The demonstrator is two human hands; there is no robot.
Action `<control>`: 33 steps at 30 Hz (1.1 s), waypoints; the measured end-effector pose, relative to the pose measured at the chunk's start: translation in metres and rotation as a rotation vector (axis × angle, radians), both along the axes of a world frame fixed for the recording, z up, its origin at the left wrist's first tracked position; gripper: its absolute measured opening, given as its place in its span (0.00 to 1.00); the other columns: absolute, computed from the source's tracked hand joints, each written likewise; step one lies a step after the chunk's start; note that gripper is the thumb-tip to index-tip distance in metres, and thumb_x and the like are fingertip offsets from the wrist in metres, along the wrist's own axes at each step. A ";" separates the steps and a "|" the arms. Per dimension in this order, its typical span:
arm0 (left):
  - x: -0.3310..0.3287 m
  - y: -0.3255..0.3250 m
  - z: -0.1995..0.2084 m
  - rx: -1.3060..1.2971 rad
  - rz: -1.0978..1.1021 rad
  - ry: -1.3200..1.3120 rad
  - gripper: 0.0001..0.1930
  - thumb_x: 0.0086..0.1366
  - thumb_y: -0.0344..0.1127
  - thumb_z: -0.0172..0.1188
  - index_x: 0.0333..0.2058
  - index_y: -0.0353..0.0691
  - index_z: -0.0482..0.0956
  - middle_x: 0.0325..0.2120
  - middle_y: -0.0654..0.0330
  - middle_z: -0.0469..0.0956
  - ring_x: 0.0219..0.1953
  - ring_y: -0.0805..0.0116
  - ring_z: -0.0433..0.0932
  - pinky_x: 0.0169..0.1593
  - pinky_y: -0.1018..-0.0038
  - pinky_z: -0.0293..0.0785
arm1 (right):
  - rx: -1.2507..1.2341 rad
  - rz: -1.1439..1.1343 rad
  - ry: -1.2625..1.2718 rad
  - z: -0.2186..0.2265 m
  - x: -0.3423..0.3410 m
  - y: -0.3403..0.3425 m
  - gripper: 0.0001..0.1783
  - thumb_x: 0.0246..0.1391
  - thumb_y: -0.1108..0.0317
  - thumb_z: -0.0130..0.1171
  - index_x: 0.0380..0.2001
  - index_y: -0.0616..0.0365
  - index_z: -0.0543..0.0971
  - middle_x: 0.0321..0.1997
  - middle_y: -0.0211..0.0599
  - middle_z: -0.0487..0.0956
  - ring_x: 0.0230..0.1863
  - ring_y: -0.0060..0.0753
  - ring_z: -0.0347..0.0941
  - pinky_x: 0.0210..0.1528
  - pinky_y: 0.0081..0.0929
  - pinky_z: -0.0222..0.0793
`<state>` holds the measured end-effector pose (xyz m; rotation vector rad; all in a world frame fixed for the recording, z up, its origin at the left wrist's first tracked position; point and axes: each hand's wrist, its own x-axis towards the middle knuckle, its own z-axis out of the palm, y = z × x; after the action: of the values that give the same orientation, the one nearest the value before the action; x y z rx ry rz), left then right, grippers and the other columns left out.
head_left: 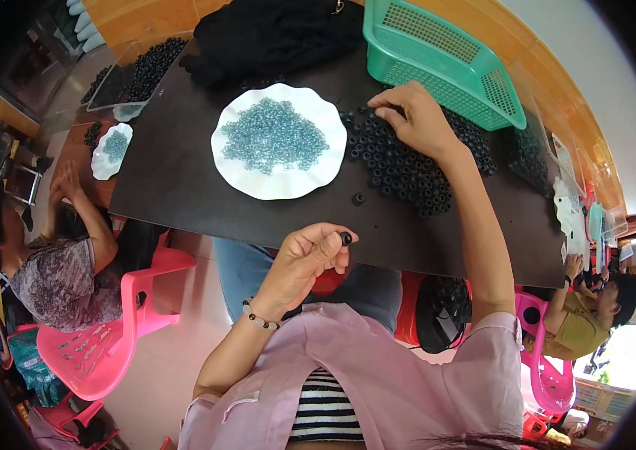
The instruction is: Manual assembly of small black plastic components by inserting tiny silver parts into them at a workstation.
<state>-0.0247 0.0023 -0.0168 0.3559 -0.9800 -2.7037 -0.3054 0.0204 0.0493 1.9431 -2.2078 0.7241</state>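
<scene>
Left hand point(310, 251) pinches one black ring bead point(345, 238) at table edge; right hand point(415, 116), fingers curled, rests on black bead pile point(408, 169): pick singly, keep pinch firm, avoid scattering

No packages, labels, signs or screens are visible.

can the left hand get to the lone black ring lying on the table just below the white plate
Probably yes. The left hand hovers at the near table edge, and the lone black ring lies on bare dark table just beyond it, with nothing between. But its fingers already pinch another black ring.
</scene>
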 end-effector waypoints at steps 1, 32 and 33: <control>0.000 0.000 0.001 -0.001 -0.012 -0.001 0.14 0.66 0.40 0.55 0.40 0.32 0.75 0.26 0.61 0.74 0.27 0.76 0.72 0.34 0.80 0.69 | 0.025 0.037 -0.035 0.005 0.005 -0.002 0.07 0.47 0.74 0.60 0.33 0.58 0.80 0.33 0.34 0.79 0.40 0.38 0.69 0.46 0.31 0.65; 0.000 -0.001 0.001 -0.019 -0.040 0.026 0.15 0.65 0.41 0.55 0.41 0.33 0.76 0.26 0.65 0.74 0.29 0.79 0.72 0.35 0.83 0.69 | -0.010 0.510 -0.016 -0.016 0.099 -0.052 0.03 0.40 0.72 0.62 0.22 0.55 0.78 0.42 0.31 0.74 0.48 0.42 0.62 0.51 0.35 0.62; 0.000 -0.002 0.001 -0.020 -0.039 0.027 0.15 0.65 0.41 0.55 0.41 0.33 0.76 0.26 0.65 0.74 0.29 0.79 0.72 0.35 0.83 0.69 | -0.025 0.462 -0.086 -0.014 0.098 -0.051 0.03 0.42 0.71 0.62 0.24 0.55 0.79 0.39 0.30 0.76 0.46 0.39 0.64 0.50 0.32 0.62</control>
<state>-0.0245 0.0008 -0.0155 0.2981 -1.0160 -2.7244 -0.2075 -0.0308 0.0352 2.4823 -1.7865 0.8971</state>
